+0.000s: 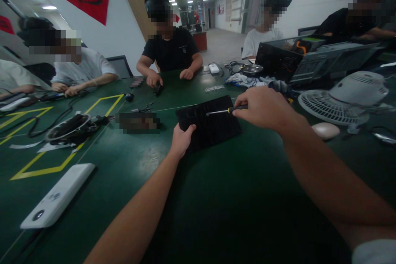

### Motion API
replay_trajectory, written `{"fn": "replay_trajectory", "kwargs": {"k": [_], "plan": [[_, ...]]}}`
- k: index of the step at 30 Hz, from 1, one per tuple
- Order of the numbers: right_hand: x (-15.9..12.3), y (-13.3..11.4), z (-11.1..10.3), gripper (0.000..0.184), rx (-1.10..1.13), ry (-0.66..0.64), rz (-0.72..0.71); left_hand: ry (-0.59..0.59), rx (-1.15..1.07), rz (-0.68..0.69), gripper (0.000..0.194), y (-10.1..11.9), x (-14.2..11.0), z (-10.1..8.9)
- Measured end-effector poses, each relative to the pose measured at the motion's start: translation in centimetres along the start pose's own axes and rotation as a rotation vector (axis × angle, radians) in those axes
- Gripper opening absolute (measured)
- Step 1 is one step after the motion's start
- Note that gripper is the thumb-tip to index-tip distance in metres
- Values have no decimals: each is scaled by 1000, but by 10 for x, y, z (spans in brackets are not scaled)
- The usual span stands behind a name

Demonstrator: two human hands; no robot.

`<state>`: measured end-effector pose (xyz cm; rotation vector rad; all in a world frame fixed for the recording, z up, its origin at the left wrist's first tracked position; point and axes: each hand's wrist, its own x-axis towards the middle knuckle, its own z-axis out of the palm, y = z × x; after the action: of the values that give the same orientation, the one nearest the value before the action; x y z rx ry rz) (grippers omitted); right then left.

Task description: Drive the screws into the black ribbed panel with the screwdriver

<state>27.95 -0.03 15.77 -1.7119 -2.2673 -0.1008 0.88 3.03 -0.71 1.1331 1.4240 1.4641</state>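
Note:
A flat black rectangular panel [213, 126] is tilted over the green table in front of me. My left hand [182, 139] grips its left edge, the thumb lying on the upper face and the fingers hidden beneath. In my right hand [267, 109] is a screwdriver [221, 111] with a black and yellow handle. Its metal shaft points left across the panel, and the tip is over the panel's middle; whether it touches the surface I cannot tell. Details on the dark panel are too dim to make out.
A white power bank-like device [58, 198] lies at left, near a bundle of black cables [71, 128]. On the right are a white fan [346, 95], a pale computer mouse [326, 130] and an open metal case [334, 64]. Several people sit around the table [247, 198].

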Motion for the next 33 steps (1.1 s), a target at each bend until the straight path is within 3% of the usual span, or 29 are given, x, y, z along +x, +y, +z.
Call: {"fn": "replay_trajectory", "kwargs": {"k": [10, 33], "plan": [[0, 0, 1, 36, -25, -53, 17, 7, 3, -4, 38, 1, -1, 1], [1, 0, 4, 38, -20, -135, -7, 7, 6, -6, 40, 1, 1, 0]]}}
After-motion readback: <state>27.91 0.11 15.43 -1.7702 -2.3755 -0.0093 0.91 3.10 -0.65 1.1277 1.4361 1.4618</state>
